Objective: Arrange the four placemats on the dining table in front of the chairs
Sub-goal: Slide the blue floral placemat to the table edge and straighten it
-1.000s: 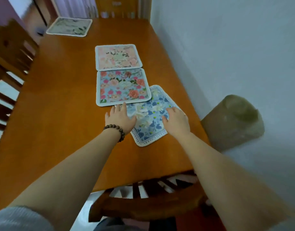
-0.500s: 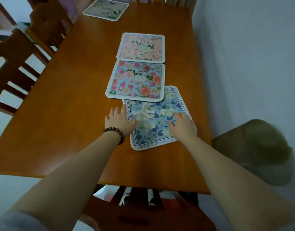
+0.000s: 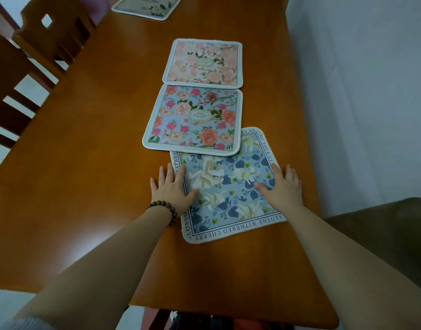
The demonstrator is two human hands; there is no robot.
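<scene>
A blue placemat (image 3: 228, 189) with white flowers and a lettered border lies near the table's front edge, slightly skewed. My left hand (image 3: 172, 186) rests flat on its left edge, fingers spread, a bead bracelet on the wrist. Flat on its right edge rests my right hand (image 3: 282, 186). The mat's far corner is tucked under a blue placemat with pink roses (image 3: 195, 120). Beyond that lies a pale pink floral placemat (image 3: 203, 61). A greenish-white placemat (image 3: 148, 4) sits at the far left corner of the wooden table (image 3: 85, 139).
Two wooden chairs (image 3: 33, 58) stand along the table's left side. A white wall (image 3: 359, 91) runs along the right side. A brown cushioned seat (image 3: 383, 229) is at the right near corner. Another chair's top shows below the front edge.
The blue white-flowered mat has turned from a diagonal lie to nearly square with the table, and my hands have spread apart to its left and right edges. My view has shifted right and closer.
</scene>
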